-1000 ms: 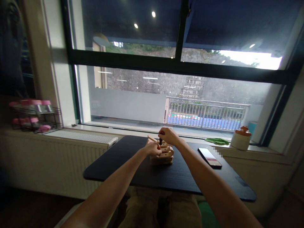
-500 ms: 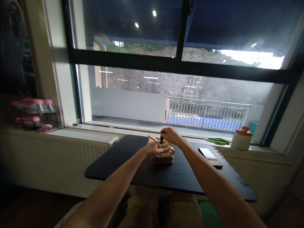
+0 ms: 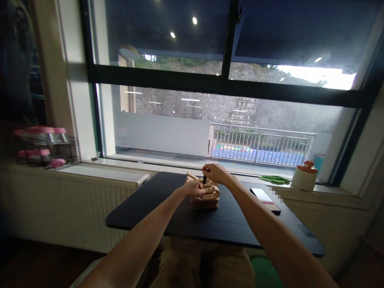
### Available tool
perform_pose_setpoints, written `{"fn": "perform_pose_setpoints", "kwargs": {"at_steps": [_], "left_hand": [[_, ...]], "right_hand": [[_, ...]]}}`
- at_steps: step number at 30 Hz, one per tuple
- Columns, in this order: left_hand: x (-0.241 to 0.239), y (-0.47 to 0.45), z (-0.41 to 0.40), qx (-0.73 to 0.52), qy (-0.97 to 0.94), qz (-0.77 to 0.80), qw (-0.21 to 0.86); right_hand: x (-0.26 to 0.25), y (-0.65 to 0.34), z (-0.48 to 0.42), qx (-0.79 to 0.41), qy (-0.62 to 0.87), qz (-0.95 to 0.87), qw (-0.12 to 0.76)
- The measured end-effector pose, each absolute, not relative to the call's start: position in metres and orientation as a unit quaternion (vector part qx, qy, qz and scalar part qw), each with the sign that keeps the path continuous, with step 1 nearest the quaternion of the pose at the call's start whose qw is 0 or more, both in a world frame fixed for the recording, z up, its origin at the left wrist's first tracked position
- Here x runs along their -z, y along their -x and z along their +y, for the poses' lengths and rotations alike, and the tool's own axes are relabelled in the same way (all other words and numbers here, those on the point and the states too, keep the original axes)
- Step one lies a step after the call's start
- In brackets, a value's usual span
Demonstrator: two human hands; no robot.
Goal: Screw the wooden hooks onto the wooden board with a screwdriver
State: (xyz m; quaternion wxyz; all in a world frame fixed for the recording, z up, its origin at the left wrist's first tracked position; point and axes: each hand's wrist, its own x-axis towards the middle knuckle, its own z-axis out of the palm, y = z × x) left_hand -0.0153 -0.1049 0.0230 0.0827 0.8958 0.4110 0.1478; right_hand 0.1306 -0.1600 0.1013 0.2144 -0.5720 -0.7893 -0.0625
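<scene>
A small light-wood assembly (image 3: 212,194) with rounded slats and dark holes stands on the dark table, near its middle. My left hand (image 3: 194,188) is closed at its left side, the fingers pressed on the wood near the tip of a screwdriver. Above it, my right hand (image 3: 216,173) grips the dark handle of the screwdriver (image 3: 205,177), which points down at the wood. The lower end of the screwdriver is hidden by my left fingers. A wooden strip (image 3: 192,175) sticks up behind my left hand.
The black table (image 3: 144,208) stands against the window sill. A phone (image 3: 265,200) lies to the right. On the sill are a green cloth (image 3: 274,180) and a white jar with an orange lid (image 3: 305,177). A radiator (image 3: 90,208) and a rack of pink-lidded containers (image 3: 45,148) are at left.
My right hand has shifted very slightly on the screwdriver handle. My left hand stays at the wooden assembly, and the whole view has tilted a little.
</scene>
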Motion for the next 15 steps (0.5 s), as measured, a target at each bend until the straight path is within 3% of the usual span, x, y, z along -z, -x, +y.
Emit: {"fn": "perform_pose_setpoints", "kwargs": {"at_steps": [15], "left_hand": [[-0.0234,0.0142,-0.1094,-0.124,-0.893,0.427,0.071]], "right_hand": [[-0.0976,-0.1339,-0.1546,0.072,0.589,-0.776,0.214]]}}
